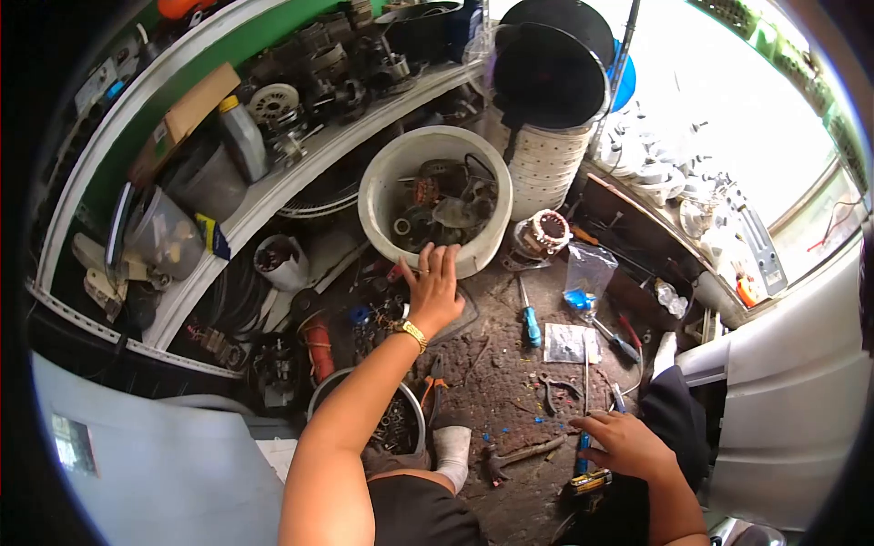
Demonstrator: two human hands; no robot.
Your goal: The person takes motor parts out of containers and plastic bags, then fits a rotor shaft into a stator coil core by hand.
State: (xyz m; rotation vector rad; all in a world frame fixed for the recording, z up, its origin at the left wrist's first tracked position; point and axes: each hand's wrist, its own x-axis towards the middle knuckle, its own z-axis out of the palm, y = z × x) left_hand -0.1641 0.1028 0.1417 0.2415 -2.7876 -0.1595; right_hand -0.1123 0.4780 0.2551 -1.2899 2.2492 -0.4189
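Note:
My left hand reaches forward, fingers spread, with its fingertips at the near rim of a round white tub that holds metal parts. It grips nothing that I can see. Low on the right, my right hand hovers with bent, parted fingers over a blue-handled screwdriver; whether it touches the handle is unclear. A yellow and black tool lies just below that hand. Between my hands are orange-handled pliers, dark pliers and a hammer.
A motor part with copper windings stands right of the tub. Near it lie a teal screwdriver, a small plastic packet and a clear bag. A bucket of small parts is beside my left forearm. Shelves run along the left.

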